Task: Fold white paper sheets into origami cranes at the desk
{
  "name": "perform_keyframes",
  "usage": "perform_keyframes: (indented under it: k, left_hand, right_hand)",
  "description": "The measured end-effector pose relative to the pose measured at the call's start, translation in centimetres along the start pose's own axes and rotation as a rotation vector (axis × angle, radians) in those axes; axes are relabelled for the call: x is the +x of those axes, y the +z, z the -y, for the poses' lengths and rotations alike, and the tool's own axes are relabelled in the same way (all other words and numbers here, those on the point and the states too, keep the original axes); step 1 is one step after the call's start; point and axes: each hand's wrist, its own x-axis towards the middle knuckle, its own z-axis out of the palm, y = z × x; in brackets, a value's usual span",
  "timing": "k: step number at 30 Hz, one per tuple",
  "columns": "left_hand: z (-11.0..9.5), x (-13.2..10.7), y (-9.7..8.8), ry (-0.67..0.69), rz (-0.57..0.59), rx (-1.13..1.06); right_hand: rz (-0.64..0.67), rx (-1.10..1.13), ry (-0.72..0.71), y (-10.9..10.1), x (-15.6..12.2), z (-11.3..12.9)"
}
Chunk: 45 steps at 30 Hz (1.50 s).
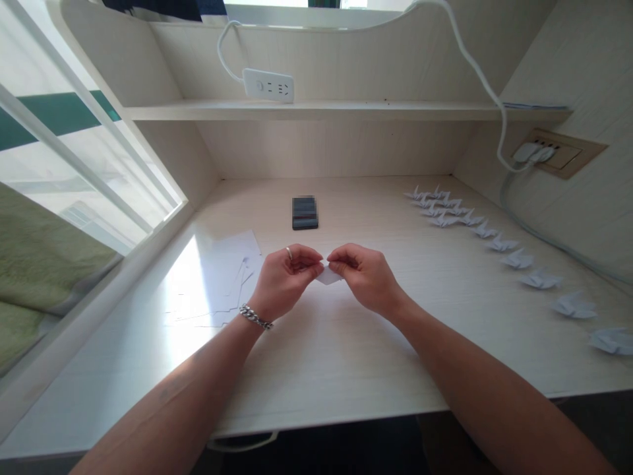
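Between my two hands is a small folded piece of white paper (329, 276), held just above the desk. My left hand (291, 274), with a ring and a chain bracelet at the wrist, pinches its left edge between thumb and fingers. On the other side, my right hand (364, 272) grips the right edge the same way. The fingertips cover the paper's upper part, so its full shape is hidden. Several folded white paper cranes (517, 258) stand in a line along the desk's right side, bunched closer together at the back.
A black phone (305, 213) lies beyond my hands. Loose white paper sheets (222, 270) rest on the desk at left, partly in bright sunlight. A power strip (268, 86) sits on the shelf (336, 112). White cables run to a wall socket (564, 155) at right.
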Motion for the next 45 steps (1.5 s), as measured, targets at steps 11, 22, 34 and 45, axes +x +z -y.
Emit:
perform_keyframes:
  k: [11, 22, 34, 45]
  left_hand:
    - [0.4, 0.4, -0.5, -0.025, 0.043, 0.082]
    - [0.1, 0.3, -0.4, -0.043, 0.068, 0.065]
    - [0.1, 0.2, -0.5, -0.036, 0.121, 0.097]
    - [0.2, 0.4, -0.1, -0.092, -0.022, -0.025]
  right_hand:
    - [0.041, 0.144, 0.090, 0.6, 0.2, -0.7]
    - [0.019, 0.266, 0.172, 0.5, 0.4, -1.0]
    - [0.035, 0.375, 0.217, 0.6, 0.5, -0.9]
    - [0.063, 0.300, 0.186, 0.7, 0.4, -0.7]
